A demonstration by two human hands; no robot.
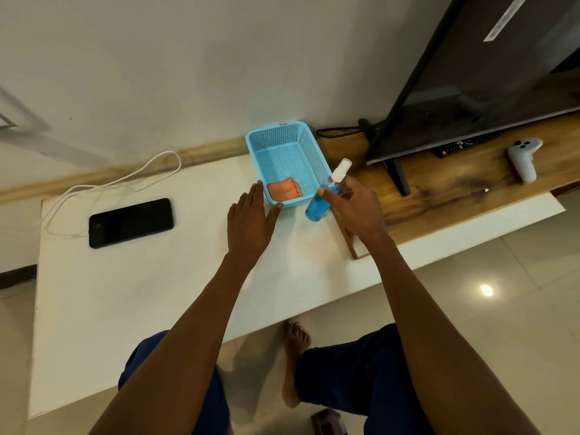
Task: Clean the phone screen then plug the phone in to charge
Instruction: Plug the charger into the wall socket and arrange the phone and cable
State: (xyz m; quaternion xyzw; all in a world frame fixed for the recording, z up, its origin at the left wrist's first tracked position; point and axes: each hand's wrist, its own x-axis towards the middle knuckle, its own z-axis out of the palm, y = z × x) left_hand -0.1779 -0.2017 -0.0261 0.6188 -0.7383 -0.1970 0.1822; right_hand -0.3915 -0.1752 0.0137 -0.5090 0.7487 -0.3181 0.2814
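- Phone [131,222] lies screen-up at the tabletop's [157,293] left, well apart from both hands, its white cable [125,180] just beside it.
- Right hand [354,208] holds the spray bottle [323,196] in a closed grip.
- Left hand [249,218], fingers straight, touches the basket [314,152] holding the orange cloth [284,189].
- Best: spray the cloth, not the phone, sparingly.
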